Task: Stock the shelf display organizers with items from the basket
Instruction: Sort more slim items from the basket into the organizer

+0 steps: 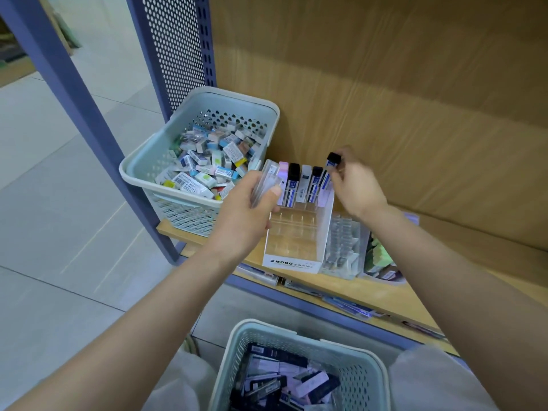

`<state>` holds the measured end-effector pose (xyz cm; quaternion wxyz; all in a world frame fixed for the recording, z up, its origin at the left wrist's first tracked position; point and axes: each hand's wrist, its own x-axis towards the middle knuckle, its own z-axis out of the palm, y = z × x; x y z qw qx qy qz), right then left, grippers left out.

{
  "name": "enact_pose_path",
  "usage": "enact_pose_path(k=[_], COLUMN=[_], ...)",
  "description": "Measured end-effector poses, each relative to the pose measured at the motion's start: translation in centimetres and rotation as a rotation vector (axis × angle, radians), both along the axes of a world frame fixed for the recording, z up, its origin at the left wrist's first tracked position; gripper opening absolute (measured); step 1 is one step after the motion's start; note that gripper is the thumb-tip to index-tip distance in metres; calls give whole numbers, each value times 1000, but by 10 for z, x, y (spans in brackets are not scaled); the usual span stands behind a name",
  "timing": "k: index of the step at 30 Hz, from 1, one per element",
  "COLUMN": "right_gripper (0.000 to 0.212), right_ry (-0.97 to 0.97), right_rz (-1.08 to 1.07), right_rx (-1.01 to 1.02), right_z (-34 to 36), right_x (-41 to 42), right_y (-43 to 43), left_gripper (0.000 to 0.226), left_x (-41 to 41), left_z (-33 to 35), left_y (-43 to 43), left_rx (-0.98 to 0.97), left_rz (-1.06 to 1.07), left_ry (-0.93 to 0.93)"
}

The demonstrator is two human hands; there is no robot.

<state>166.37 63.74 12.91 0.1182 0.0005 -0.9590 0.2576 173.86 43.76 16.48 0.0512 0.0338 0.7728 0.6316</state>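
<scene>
Beyond basket (267, 326), left hand (246, 212) grips clear cases (267, 179), right hand (357, 188) pinches lead case (331, 166).

The light is bright, soft and even; the floor (44, 203) at left looks palest. A faint lighter band crosses the wooden back panel (385, 84). Shadows are weak. The right hand (355, 185) is slightly blurred, and the shelf post (86, 114) bends near the edge.

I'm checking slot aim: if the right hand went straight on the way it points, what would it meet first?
Pinching a lead case, the right hand would likely meet the MONO organizer, back row, right of the standing cases; depth unclear.
</scene>
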Motion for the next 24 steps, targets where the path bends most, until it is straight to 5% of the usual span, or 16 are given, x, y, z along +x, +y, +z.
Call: enact_pose_path(k=[24], right_gripper=[21], right_ry=[-110], right_rz=[71], right_rx=[102], right_z=[-11], right_x=[-28], right_y=[2], left_gripper=[12], left_x=[-6], left_z=[-2], left_y=[8], left_rx=[14], left_rz=[-40], left_ry=[-25])
